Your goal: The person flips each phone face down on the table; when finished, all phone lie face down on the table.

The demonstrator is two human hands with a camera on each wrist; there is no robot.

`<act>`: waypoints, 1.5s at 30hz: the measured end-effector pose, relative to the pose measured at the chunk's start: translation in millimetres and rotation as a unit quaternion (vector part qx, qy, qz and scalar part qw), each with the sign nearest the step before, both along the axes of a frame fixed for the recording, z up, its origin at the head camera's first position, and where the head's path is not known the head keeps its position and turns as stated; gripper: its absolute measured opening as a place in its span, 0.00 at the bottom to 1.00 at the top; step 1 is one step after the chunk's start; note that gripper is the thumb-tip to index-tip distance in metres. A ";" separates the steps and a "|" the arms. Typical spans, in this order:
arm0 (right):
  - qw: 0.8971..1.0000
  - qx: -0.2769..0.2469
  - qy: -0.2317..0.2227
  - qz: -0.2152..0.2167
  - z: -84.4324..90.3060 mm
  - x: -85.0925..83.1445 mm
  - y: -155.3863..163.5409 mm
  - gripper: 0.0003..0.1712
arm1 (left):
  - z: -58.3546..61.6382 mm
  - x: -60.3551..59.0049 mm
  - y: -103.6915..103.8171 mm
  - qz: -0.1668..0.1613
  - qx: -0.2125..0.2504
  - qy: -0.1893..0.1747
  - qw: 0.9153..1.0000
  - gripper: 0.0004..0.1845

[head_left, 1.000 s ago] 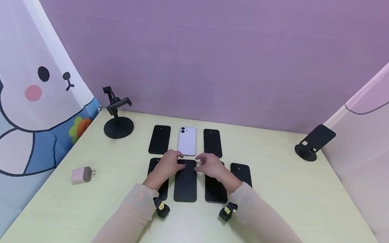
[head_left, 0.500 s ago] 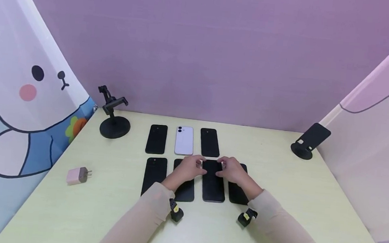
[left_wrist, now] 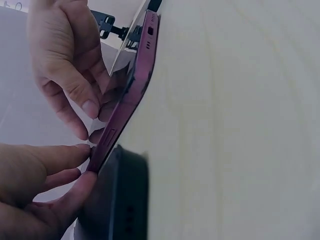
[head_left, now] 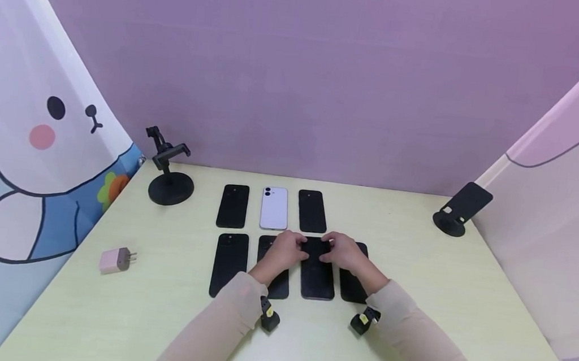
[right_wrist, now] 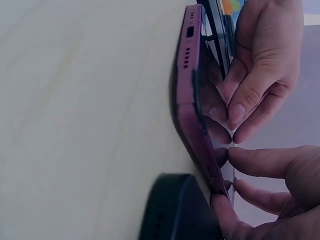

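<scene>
Two rows of phones lie flat on the pale table [head_left: 412,303]. The back row holds a white phone [head_left: 274,208] between two black ones. In the front row, both hands meet at the far end of the third phone [head_left: 316,276], dark with a maroon edge [left_wrist: 131,95] [right_wrist: 186,95]. My left hand [head_left: 296,250] [left_wrist: 87,162] pinches its left side, with the wrist over the second black phone [head_left: 276,284]. My right hand [head_left: 332,251] [right_wrist: 225,170] pinches its right side and covers part of the fourth phone [head_left: 355,287].
A black clamp stand [head_left: 167,177] is at the back left, a tilted black stand [head_left: 459,212] at the back right. A pink charger plug [head_left: 116,260] lies near the left edge. Printed curtains wall in both sides, and a purple wall closes the back.
Both hands shifted right from the second front-row phone to the third. Since half a second ago they have closed in slightly on its far end.
</scene>
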State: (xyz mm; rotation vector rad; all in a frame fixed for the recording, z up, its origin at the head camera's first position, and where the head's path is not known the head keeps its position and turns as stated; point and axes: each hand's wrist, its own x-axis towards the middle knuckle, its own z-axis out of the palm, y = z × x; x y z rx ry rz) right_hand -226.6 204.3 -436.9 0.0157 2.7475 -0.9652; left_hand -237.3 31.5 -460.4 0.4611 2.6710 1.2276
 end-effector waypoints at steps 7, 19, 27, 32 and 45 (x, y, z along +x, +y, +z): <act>0.997 -0.076 0.008 -0.014 -1.3 1.7 4.0 0.26 | -2.8 0.0 0.0 0.006 0.007 -0.004 1.000 0.17; 0.978 -0.208 0.004 -0.021 10.5 1.3 13.6 0.23 | -5.6 5.0 3.5 0.025 0.033 0.016 0.999 0.16; 0.950 -0.313 0.010 -0.008 15.2 2.2 15.1 0.25 | -7.8 9.0 10.0 0.032 0.130 -0.017 0.991 0.17; 0.942 -0.336 0.005 0.004 14.2 3.2 15.0 0.24 | -6.4 11.2 15.0 0.035 0.227 -0.038 0.973 0.17; 0.916 -0.400 -0.027 0.030 11.1 4.8 10.3 0.22 | 9.4 17.9 18.5 0.081 0.361 -0.077 0.926 0.21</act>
